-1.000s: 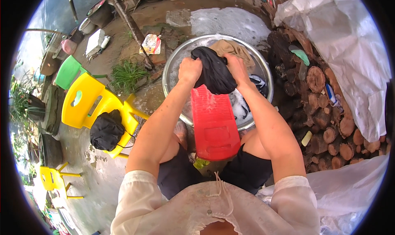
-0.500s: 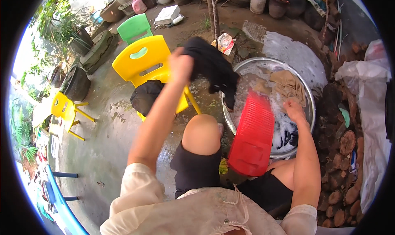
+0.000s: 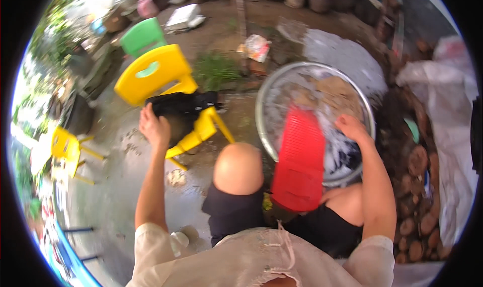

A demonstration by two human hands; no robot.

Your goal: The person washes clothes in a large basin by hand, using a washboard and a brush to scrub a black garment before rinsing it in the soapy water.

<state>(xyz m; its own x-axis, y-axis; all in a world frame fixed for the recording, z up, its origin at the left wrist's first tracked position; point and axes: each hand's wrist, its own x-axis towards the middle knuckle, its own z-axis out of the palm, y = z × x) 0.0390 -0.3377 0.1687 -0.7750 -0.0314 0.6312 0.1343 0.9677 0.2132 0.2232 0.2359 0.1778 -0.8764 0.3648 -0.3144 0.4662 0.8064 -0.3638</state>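
Left hand [image 3: 156,130] — loosely open, against black cloth [image 3: 174,105]

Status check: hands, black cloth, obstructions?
Left hand at black cloth on yellow chair, grip unclear. Right hand over metal basin, near tan cloth. Red washboard across basin's near rim; nothing seen blocking either hand.

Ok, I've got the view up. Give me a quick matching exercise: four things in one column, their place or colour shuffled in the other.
Things:
1. Black cloth
2. Tan cloth
3. Washboard
4. Green chair

Descriptions:
A. Just beyond the yellow chair
B. Red, with ridges
C. Lying on the yellow chair, by the left hand
D. Among suds in the round basin

Pairs: 1-C, 2-D, 3-B, 4-A
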